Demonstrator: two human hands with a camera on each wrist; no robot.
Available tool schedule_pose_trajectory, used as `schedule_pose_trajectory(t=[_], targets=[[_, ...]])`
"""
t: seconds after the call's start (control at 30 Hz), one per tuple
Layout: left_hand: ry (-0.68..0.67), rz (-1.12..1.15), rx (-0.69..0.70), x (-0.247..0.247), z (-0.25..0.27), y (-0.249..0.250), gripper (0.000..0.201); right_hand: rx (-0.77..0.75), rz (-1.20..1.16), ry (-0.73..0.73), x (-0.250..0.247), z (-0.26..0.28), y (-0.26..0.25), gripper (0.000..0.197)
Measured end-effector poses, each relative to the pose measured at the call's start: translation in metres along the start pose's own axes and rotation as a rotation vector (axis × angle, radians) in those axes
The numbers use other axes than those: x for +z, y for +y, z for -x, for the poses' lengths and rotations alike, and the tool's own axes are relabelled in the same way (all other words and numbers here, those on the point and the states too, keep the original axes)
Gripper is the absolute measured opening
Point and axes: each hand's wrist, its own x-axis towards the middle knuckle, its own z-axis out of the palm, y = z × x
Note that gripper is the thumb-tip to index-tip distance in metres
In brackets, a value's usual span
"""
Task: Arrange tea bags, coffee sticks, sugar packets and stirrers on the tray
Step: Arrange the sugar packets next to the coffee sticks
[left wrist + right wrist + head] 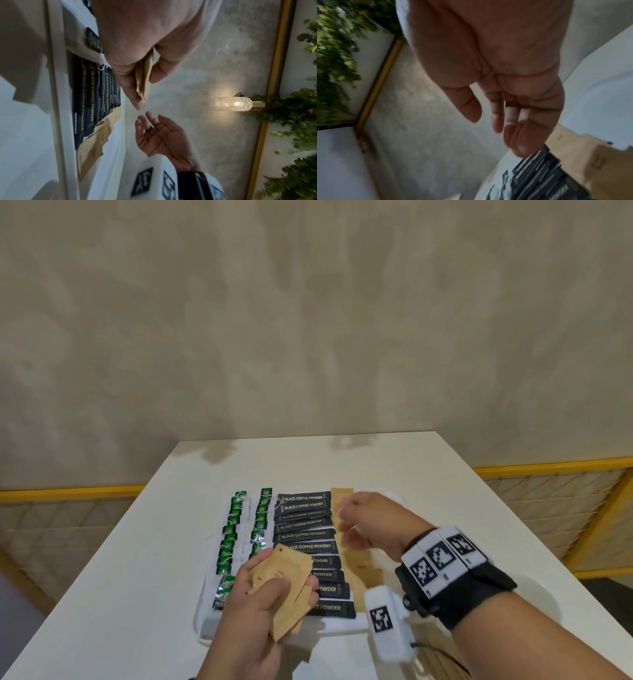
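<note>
A white tray (205,604) lies on the white table (137,542). On it, left to right, run two columns of green tea bags (228,535), a column of dark coffee sticks (305,523) marked BLACK COFFEE POWDER, and a column of brown sugar packets (342,495). My left hand (274,590) grips a fanned stack of brown sugar packets (284,573) above the tray's near edge; the stack (144,75) shows between thumb and fingers. My right hand (352,522) hovers over the brown column with fingers (513,121) relaxed and empty. No stirrers are visible.
The table's far half is bare, with a grey wall behind it. Yellow-framed mesh railings (555,494) stand to both sides. A lit wall lamp (235,103) and green foliage (295,108) appear in the left wrist view.
</note>
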Motion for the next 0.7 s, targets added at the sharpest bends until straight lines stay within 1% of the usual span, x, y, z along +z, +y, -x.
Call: schedule_pose_trajectory(t=[0.07,0.1,0.13,0.2,0.3,0.4,0.43,0.53,0.63,0.7], targets=[[-0.017,-0.075,0.011,0.003,0.005,-0.003,0.049,0.001,0.017,-0.174,0.009,0.027,0.008,0.020],[-0.049,-0.094,0.019,0.004,0.009,-0.004,0.050,0.017,-0.025,-0.235,0.013,0.036,0.013,0.023],[-0.050,-0.126,0.042,0.005,0.013,-0.007,0.049,0.021,-0.067,-0.257,0.018,0.046,0.016,0.023],[-0.030,-0.179,0.105,0.008,0.020,-0.011,0.049,-0.009,-0.131,-0.221,0.025,0.060,0.023,0.018],[-0.012,-0.240,0.167,0.012,0.032,-0.017,0.053,-0.049,-0.152,-0.120,0.030,0.075,0.034,0.022],[-0.045,-0.260,0.150,0.012,0.044,-0.021,0.061,-0.020,-0.219,-0.051,0.028,0.085,0.043,0.023],[-0.059,-0.263,0.137,0.012,0.047,-0.023,0.060,-0.001,-0.224,-0.043,0.028,0.089,0.046,0.023],[-0.082,-0.220,0.047,0.011,0.054,-0.023,0.048,0.020,-0.219,-0.072,0.026,0.099,0.053,0.011],[-0.072,-0.193,-0.080,0.008,0.057,-0.020,0.022,0.022,-0.180,-0.100,0.024,0.105,0.054,0.010],[-0.055,-0.210,-0.116,0.005,0.056,-0.019,0.014,0.032,-0.182,-0.085,0.025,0.106,0.056,0.011]])
